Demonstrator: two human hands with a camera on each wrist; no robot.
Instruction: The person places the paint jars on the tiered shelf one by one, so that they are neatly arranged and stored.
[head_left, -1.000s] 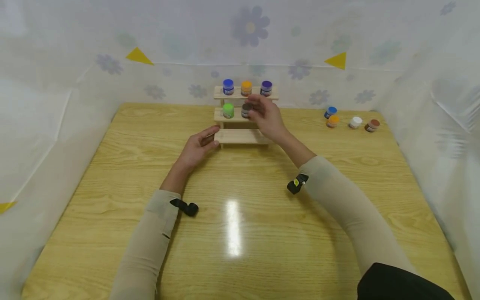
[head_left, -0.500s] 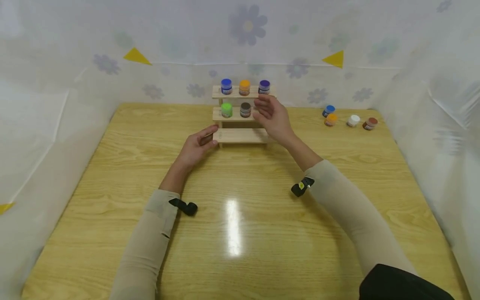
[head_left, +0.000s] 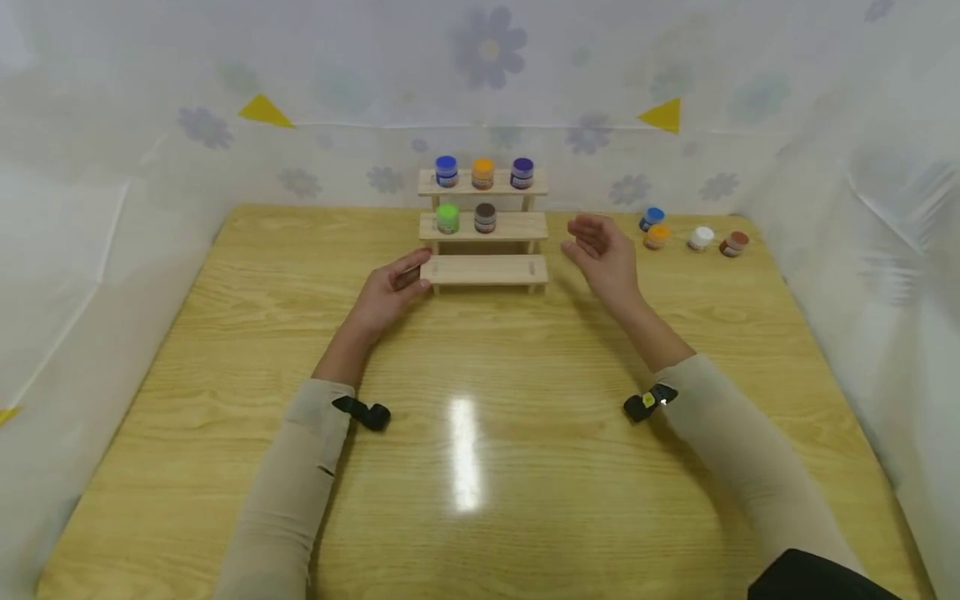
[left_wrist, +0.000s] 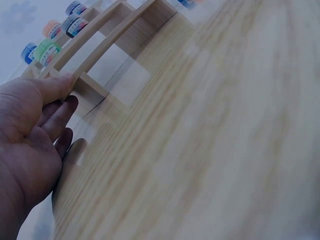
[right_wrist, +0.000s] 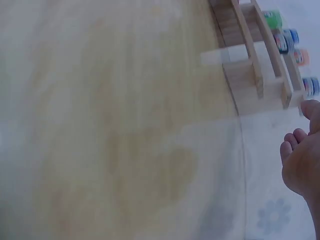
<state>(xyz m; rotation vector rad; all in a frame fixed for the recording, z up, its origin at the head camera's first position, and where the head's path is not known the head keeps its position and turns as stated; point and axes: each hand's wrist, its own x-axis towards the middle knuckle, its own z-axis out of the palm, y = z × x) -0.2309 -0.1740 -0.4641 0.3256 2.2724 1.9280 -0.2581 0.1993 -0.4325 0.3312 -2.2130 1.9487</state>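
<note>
A three-tier wooden stand (head_left: 483, 271) stands near the table's back edge. At its left end, my left hand (head_left: 384, 298) grips the bottom tier between thumb and fingers; the left wrist view shows the thumb (left_wrist: 57, 87) against the board's end. The top tier bears a blue jar (head_left: 446, 172), an orange jar (head_left: 483, 174) and a dark purple jar (head_left: 522, 173). On the middle tier are a green jar (head_left: 447, 219) and a dark brown jar (head_left: 485, 217). My right hand (head_left: 607, 262), fingers loosely bent and empty, hovers right of the stand.
Towards the table's back right stand a blue jar (head_left: 652, 219), an orange jar (head_left: 657, 237), a white jar (head_left: 701, 239) and a reddish-brown jar (head_left: 734, 244). Behind the table hangs a flowered white sheet (head_left: 360, 67) with yellow triangles.
My right hand has moved away from the brown jar and the stand, to the right. My left hand has kept its place at the stand; the jars stay put.
</note>
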